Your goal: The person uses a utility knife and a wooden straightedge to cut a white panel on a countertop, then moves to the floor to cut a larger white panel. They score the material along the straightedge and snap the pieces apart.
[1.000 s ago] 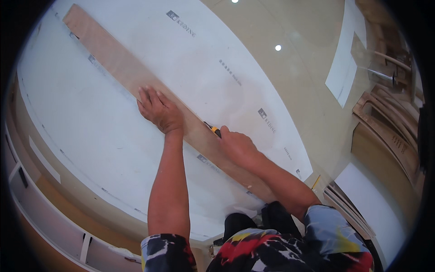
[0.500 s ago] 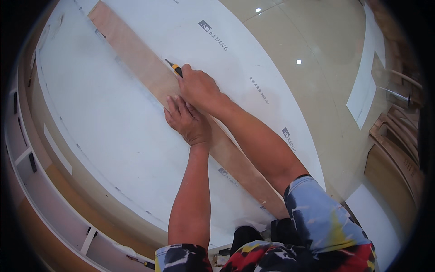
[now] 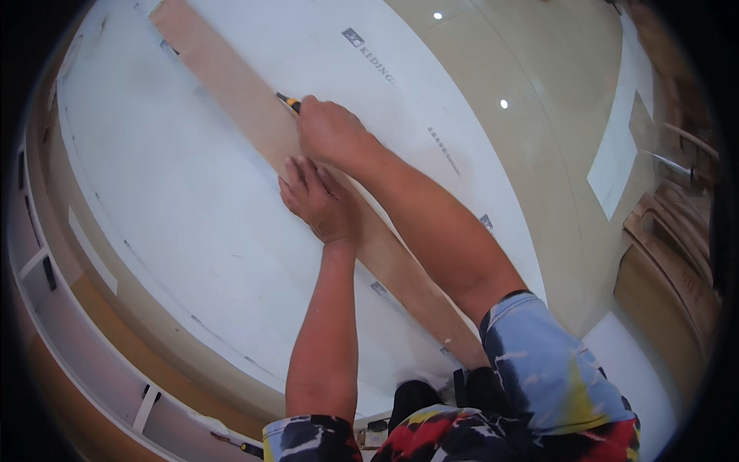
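A long light-brown wooden strip (image 3: 223,85) lies slantwise across a large white sheet (image 3: 185,231) with printed marks. My left hand (image 3: 317,204) presses on the strip near its middle, fingers stretched out and a little apart, with the fingertips at its left edge. Just beyond it, my right hand (image 3: 331,132) is closed round a yellow-and-black utility knife (image 3: 291,103). The knife's tip points up and left, at the strip's right edge. My right fist hides most of the handle, and whether the blade has gone into the sheet I cannot tell.
Glossy beige floor tiles (image 3: 531,177) stretch to the right, with white offcuts (image 3: 613,173) on them. Wooden chairs (image 3: 670,262) stand at the far right. A white frame with compartments (image 3: 85,339) curves along the left. Beside it lies a screwdriver-like tool (image 3: 250,449) at the bottom.
My right hand and the knife have shifted slightly up and left along the strip's edge. The left hand stays in place on the strip. The view has tilted a little.
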Demonstrator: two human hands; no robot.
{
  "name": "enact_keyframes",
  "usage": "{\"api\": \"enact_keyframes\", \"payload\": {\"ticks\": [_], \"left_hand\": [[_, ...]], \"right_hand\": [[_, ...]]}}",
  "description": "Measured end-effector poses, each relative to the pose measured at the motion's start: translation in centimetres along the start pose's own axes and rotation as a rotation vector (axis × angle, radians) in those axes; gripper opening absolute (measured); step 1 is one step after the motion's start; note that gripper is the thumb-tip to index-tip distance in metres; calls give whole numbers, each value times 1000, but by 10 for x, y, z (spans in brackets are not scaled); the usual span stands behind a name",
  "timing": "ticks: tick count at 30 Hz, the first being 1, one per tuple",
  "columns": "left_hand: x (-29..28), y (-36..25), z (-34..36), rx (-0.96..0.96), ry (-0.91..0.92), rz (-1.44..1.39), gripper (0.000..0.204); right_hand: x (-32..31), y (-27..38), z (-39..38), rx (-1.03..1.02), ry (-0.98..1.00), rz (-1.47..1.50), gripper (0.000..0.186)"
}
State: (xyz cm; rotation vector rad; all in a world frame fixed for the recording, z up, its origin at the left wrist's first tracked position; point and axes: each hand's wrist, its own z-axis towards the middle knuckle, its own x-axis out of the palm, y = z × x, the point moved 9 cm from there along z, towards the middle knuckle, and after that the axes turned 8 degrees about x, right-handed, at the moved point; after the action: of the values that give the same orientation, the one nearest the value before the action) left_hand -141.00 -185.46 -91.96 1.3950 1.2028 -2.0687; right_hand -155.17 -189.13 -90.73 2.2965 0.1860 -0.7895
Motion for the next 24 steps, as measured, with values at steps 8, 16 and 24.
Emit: {"api": "enact_keyframes", "payload": {"ticks": [8, 16, 24], "left_hand": [[3, -2, 0, 0, -35, -63, 40], [11, 18, -4, 61, -58, 65, 41], [7, 2, 4, 42, -27, 155, 44]], "right_hand": [[-2, -19, -28, 29, -6, -49, 28], [61, -144, -198, 266, 125, 26, 28], [52, -157, -222, 135, 45, -44, 20]]}}
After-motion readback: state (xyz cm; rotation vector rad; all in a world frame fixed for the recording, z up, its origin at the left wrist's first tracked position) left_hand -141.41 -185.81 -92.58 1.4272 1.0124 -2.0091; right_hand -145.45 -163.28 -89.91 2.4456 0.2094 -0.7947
